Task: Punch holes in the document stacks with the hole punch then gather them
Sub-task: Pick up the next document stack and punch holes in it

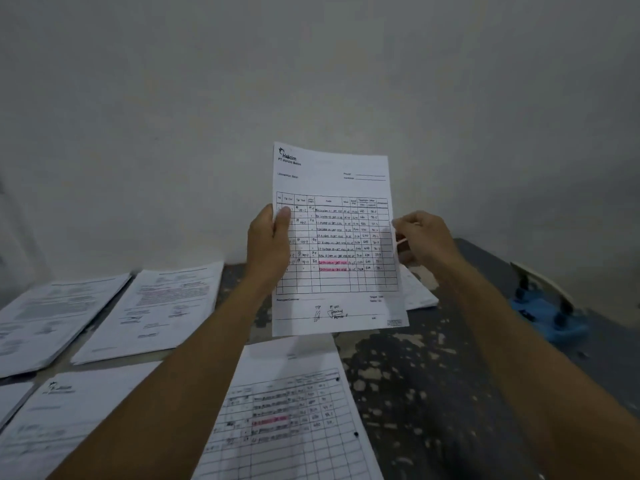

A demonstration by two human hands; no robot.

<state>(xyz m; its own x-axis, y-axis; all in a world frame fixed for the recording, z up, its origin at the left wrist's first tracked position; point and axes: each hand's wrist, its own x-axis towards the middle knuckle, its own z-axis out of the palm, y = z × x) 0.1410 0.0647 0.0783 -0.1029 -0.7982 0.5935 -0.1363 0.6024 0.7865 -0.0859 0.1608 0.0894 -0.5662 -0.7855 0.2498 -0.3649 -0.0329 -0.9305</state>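
Held sheet: a printed form [334, 237] with a table, handwritten rows and two pink marked lines is held upright in the air above the table, in front of the wall.
Left hand: the left hand [268, 244] grips the left edge of the sheet, thumb on the front, the other fingers behind it.
Right hand: the right hand [420, 237] pinches the right edge of the sheet with curled fingers.
Punched stack: a stack with a similar table [294, 410] lies flat near the front edge of the table, under the held sheet; two dark holes show along its right side.
Other stacks: three more document stacks [152, 310] lie toward the left side of the table, and one stack [417, 292] near the back edge, partly hidden by the sheet.
Hole punch: a blue hole punch [543, 306] stands near the right edge, blurred.
Table: a dark table [433, 375] with worn, pale spots.
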